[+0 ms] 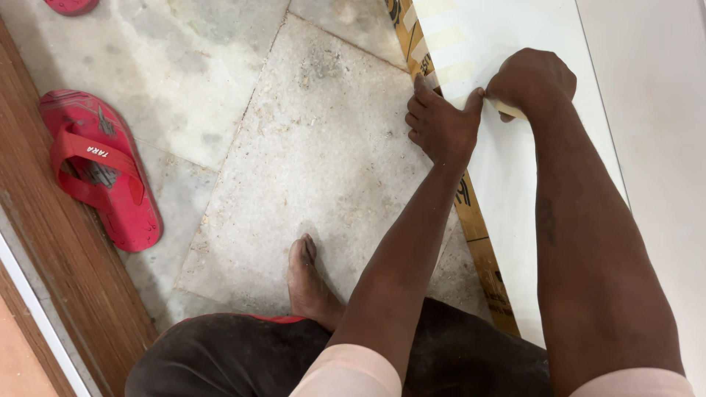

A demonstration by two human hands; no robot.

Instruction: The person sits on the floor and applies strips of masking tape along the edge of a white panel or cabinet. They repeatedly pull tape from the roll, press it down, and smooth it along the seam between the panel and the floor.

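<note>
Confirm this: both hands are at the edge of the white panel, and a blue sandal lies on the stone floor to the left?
Not quite: the sandal is red, not blue, as the head view shows. Both the left hand and right hand are at the white panel edge.

The person wore short pale-pink sleeves [353,371] and dark shorts [235,360] with a thin red trim; the forearms, both hands and one foot [307,283] were bare.

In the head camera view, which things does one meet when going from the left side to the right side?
Brown wooden frame → red sandal → bare foot → left hand → right hand on the white panel.
</note>
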